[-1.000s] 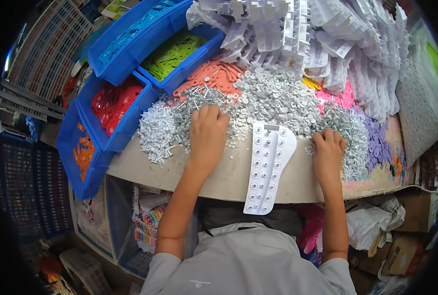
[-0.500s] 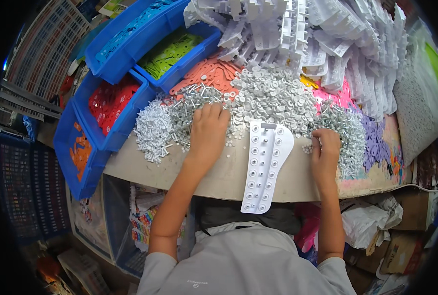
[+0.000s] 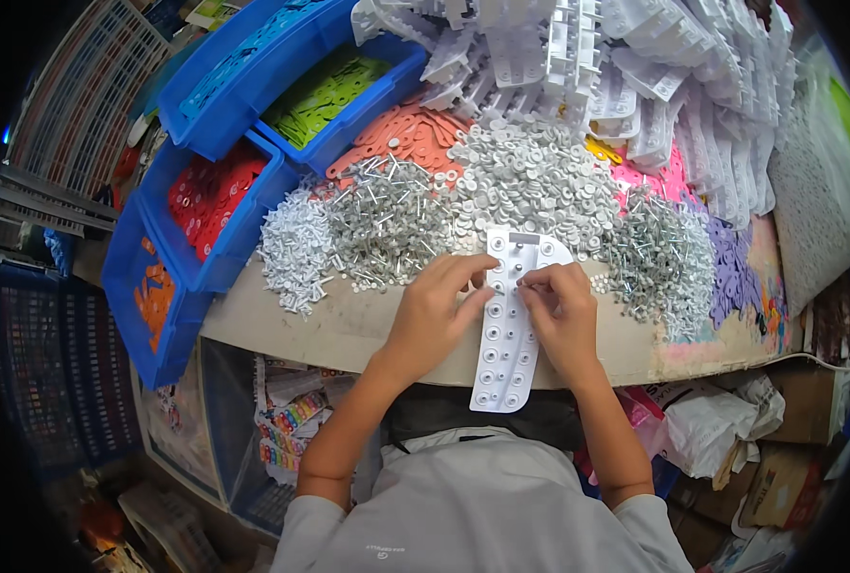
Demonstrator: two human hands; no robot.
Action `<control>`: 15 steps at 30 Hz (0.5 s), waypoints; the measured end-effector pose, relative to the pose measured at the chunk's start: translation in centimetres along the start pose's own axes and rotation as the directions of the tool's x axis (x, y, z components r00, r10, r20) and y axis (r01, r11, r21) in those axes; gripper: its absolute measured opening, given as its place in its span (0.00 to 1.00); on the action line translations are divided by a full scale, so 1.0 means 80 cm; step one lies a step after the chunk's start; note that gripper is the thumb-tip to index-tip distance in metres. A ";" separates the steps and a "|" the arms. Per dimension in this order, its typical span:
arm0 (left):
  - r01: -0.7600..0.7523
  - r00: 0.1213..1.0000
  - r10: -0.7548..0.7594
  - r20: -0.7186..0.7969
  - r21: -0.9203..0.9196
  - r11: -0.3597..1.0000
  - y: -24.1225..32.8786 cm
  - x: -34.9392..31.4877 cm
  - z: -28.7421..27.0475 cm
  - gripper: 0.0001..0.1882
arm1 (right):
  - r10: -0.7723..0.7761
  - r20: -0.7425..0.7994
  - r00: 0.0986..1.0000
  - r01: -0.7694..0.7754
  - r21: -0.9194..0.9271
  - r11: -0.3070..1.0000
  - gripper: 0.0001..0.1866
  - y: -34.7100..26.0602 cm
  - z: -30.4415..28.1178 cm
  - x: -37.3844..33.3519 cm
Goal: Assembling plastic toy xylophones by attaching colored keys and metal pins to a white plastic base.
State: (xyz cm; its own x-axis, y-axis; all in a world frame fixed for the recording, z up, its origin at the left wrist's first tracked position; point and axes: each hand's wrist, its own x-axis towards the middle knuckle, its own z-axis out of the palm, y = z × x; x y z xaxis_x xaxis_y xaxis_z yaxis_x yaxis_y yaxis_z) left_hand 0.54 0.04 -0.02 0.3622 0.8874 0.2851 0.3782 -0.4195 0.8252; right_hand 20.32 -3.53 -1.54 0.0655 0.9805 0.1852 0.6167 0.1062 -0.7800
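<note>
Pressing on the white perforated strip (image 3: 508, 329), left hand (image 3: 436, 310) and right hand (image 3: 561, 307) meet

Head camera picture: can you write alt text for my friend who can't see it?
Two bare hands, left hand and right hand, press on a long white plastic strip dotted with round holes. Piles of grey washers and metal nails lie behind.

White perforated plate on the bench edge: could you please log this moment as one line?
left hand: on white plate | right hand: fingertips on plate | behind: grey washer pile, metal pin pile
</note>
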 end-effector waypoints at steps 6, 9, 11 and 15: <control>-0.017 1.000 0.017 -0.004 -0.050 0.999 -0.010 -0.010 0.017 0.08 | -0.173 0.039 0.984 0.177 -0.105 0.979 0.08 0.006 -0.002 0.000; -0.053 0.999 0.053 0.004 0.011 0.999 -0.011 -0.012 0.026 0.07 | -0.261 0.088 0.961 0.274 -0.207 0.939 0.09 -0.008 -0.015 0.004; -0.077 0.997 0.077 -0.007 0.040 0.996 -0.013 -0.013 0.031 0.07 | -0.232 0.006 0.973 0.225 -0.265 0.938 0.09 -0.002 -0.024 0.004; -0.087 0.996 0.088 -0.027 0.038 0.996 -0.011 -0.012 0.038 0.08 | -0.122 -0.157 0.980 0.031 -0.485 0.874 0.06 0.031 -0.060 0.014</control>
State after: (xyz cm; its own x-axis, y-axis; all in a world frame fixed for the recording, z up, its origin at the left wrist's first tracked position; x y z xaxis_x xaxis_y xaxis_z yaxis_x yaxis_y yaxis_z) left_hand 2.43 -1.05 -2.49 0.3707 0.8521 0.3694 0.3778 -0.5017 0.7782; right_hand 25.70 -2.98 -0.36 0.1124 0.9221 0.3704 0.9213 0.0429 -0.3865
